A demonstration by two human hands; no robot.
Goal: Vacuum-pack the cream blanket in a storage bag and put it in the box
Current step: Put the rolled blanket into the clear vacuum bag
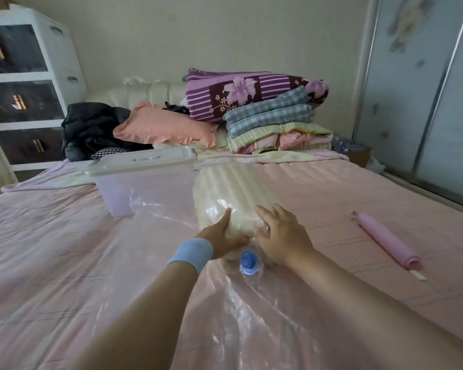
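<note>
Far left: a white drawer cabinet (24,84) is seen against the wall, with a black garment heap (91,129) at the bed's head.

Left of centre: a translucent plastic box (145,182) sits on the pink bedsheet (38,249), lid on. A salmon pillow (166,126) lies behind it.

Centre: the cream blanket (230,188) is inside the clear storage bag (251,316), folded into a ribbed bundle running away from the camera. Its far left edge is just beside the box. The slack bag film is spread flat toward the camera.

The left hand (222,233), with a blue wristband (193,253) on the wrist, is laid on the near left end of the bundle, fingers straight, pressing through the film, nothing grasped. The blue valve (249,259) is located between the two wrists, just below the bundle's near end. The right hand (281,233) is placed flat on the near right end, fingers extended and spread, pressing, nothing grasped.

Right of centre, at the back: folded quilts (265,110) are stacked.

Right: a pink hand pump (385,240) lies on the sheet, well apart from both hands. Sliding wardrobe doors (425,89) are seen at the far right.
</note>
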